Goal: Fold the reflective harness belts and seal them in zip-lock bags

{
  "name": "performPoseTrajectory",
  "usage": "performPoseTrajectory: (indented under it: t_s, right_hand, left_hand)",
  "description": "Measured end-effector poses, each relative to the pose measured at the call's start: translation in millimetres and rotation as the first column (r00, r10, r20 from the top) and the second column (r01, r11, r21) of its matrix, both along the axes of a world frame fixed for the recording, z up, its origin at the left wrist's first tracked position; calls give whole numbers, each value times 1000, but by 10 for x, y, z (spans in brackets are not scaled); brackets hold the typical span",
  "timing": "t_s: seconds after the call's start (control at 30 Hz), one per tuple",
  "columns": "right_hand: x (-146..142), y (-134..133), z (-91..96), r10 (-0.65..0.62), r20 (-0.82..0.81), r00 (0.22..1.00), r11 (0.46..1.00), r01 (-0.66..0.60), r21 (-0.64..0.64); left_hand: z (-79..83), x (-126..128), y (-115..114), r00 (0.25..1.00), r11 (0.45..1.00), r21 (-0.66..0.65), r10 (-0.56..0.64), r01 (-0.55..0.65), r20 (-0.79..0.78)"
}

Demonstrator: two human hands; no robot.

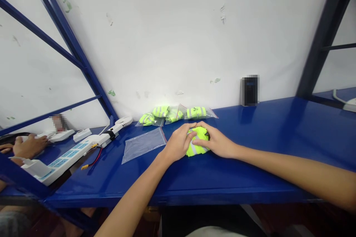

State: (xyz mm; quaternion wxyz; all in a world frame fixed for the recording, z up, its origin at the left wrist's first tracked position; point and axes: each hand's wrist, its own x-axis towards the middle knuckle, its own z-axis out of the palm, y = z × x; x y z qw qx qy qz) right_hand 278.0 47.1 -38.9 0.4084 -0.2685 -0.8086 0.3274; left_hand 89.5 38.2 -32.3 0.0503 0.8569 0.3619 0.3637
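Observation:
A neon-yellow reflective vest (198,149), folded into a wad with silver stripes, lies on the blue metal shelf (250,170). My left hand (177,142) presses on its left side, and my right hand (214,141) cups its right side and top. The fingers of both hands meet over the bundle, hiding part of it. A flat transparent zip bag (143,145) lies just left of my left hand. Behind my hands, several bagged yellow vests (174,115) sit against the wall.
A white power strip (66,160) with blue panels lies at the left, with a red-and-black wire beside it. Behind it stands a small white fan (124,121). Another person's hand (30,146) rests at the far left. A black box (250,90) stands against the wall, and dark uprights frame the shelf.

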Motion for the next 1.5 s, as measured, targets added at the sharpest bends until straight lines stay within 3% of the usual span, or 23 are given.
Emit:
performPoseTrajectory:
  t_s: [0.2, 0.3, 0.4, 0.53, 0.63, 0.7, 0.77, 0.87, 1.0, 1.23, 1.4, 1.5]
  right_hand:
    - [-61, -31, -37, -100, -30, 995, 995, 100, 20]
    - [-76, -10, -73, -153, -81, 985, 988, 153, -11]
    - [-64, 47, -93, -249, -166, 954, 965, 258, 38]
    - [-28, 137, -82, -330, -232, 915, 921, 366, 133]
    - [-10, 175, -72, -334, -215, 918, 910, 373, 179]
    - [-4, 193, -79, -331, -211, 920, 905, 373, 204]
    - [1, 219, -94, -321, -221, 921, 903, 368, 220]
    - [15, 280, -113, -273, -231, 934, 917, 325, 231]
    - [65, 313, -85, -166, -132, 977, 946, 196, 260]
    - [144, 140, -33, -144, 36, 989, 930, 123, 346]
    - [102, 148, -43, -132, -68, 989, 935, 147, 323]
    - [75, 156, -35, -147, -115, 982, 943, 174, 282]
  left_hand:
    - [-57, 53, 21, 998, 992, 107, 70, -68, -10]
    - [-64, 174, 0, 993, 988, 111, 102, -108, 59]
    - [-55, 346, -19, 979, 993, 74, 79, -94, 187]
    - [-64, 462, 73, 914, 990, -139, 62, -6, 401]
    - [-107, 416, 200, 881, 927, -351, 52, 133, 470]
    - [-136, 371, 263, 894, 894, -412, 31, 175, 447]
    - [-154, 347, 289, 928, 911, -397, 50, 110, 370]
    - [-161, 350, 273, 958, 957, -269, 168, -104, 230]
    - [-156, 357, 229, 951, 956, -154, 272, -250, 146]
    - [-143, 268, 186, 968, 967, -253, 99, -39, 229]
    - [-193, 267, 234, 921, 907, -394, 19, 148, 389]
    - [-229, 284, 247, 897, 871, -465, 71, 157, 436]
